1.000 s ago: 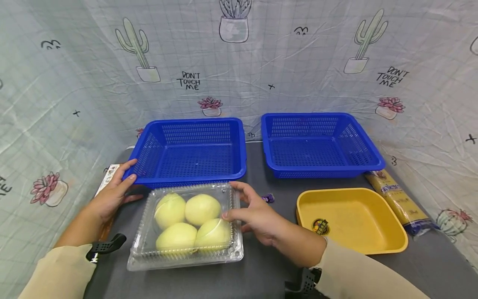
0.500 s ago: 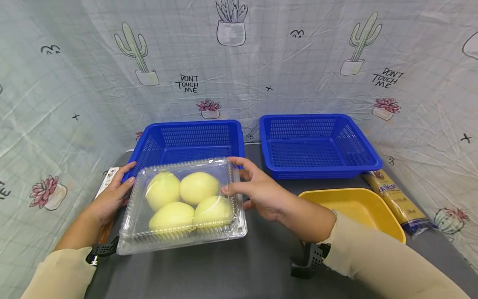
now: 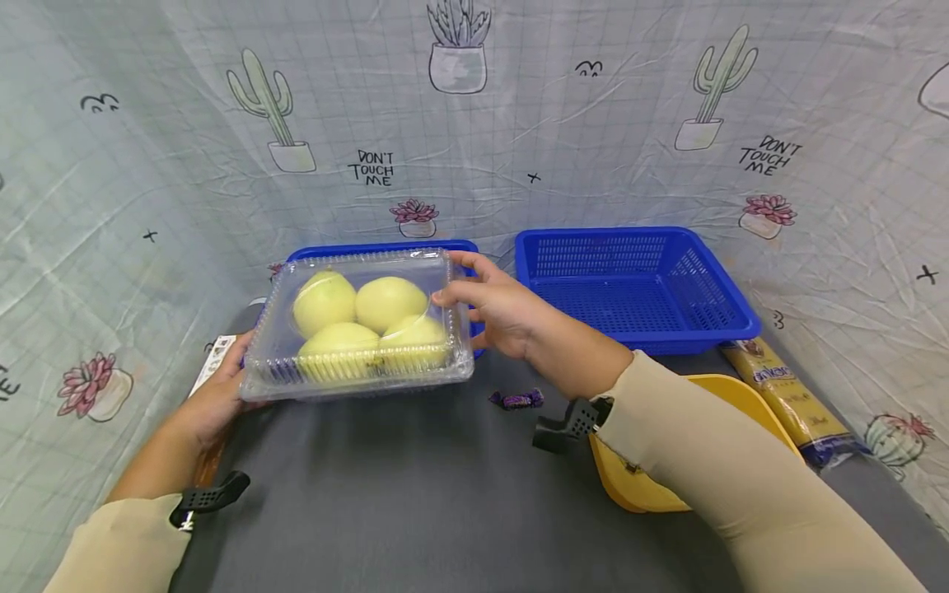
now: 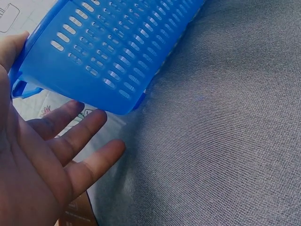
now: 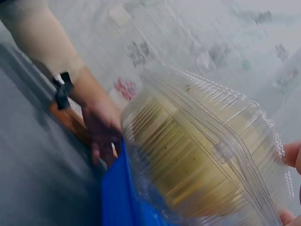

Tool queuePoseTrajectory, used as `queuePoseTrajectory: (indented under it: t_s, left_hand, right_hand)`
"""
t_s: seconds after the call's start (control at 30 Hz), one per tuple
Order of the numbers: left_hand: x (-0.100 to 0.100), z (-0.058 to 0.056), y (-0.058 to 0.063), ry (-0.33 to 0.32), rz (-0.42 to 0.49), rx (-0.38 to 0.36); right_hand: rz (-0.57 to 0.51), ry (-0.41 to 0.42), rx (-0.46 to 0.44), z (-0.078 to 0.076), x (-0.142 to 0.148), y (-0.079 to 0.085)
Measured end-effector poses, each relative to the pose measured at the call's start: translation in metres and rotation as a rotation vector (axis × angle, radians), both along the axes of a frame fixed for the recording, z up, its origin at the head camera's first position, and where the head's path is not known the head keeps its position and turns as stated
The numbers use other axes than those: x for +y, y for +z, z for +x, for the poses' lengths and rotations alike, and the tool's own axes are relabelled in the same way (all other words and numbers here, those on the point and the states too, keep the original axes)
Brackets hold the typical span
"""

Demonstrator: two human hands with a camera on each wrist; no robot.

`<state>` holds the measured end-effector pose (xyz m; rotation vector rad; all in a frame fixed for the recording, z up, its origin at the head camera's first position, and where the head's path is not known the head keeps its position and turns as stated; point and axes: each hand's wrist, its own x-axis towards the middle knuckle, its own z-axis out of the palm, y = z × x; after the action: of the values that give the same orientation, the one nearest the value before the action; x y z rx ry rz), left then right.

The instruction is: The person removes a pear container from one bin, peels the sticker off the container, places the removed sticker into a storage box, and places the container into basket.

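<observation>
A clear plastic clamshell box (image 3: 359, 325) with several pale yellow round fruits (image 3: 391, 305) is held in the air, tilted. My right hand (image 3: 500, 313) grips its right edge, thumb on the lid and fingers at the side. Behind and beneath the box stands the left blue basket (image 4: 94, 70), mostly covered in the head view. My left hand (image 3: 215, 403) is at that basket's front left corner, its rim between thumb and index finger. The other fingers (image 4: 96, 167) spread apart below the rim in the left wrist view.
A second blue basket (image 3: 638, 338) stands at the back right, with a yellow tray (image 3: 615, 478) in front, partly behind my right sleeve. A yellow packet (image 3: 793, 399) lies beside them. A purple-wrapped candy (image 3: 519, 400) lies mid-table. A brown-and-white box (image 3: 215, 362) sits at the left.
My right hand has lifted the clamshell box off the table and carried it forward over the left basket. The left hand has stayed at the basket corner.
</observation>
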<state>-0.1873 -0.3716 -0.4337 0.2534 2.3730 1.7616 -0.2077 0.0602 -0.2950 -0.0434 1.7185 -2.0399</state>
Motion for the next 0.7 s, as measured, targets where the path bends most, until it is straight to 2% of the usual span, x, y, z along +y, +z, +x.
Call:
queuePoseTrajectory:
  t_s: [0.33,0.5,0.7]
  left_hand:
    - [-0.006,0.001,0.003,-0.02,0.02,-0.028]
    - [-0.006,0.0,0.004,-0.037,0.051,-0.049]
    - [-0.002,-0.002,0.006,-0.03,0.001,-0.058]
  right_hand:
    - [0.027,-0.082,-0.038,-0.059,-0.019,-0.025]
    - [0.054,-0.099,-0.063,-0.081,-0.028,-0.037]
    - [0.112,-0.085,-0.051,-0.103,-0.04,-0.043]
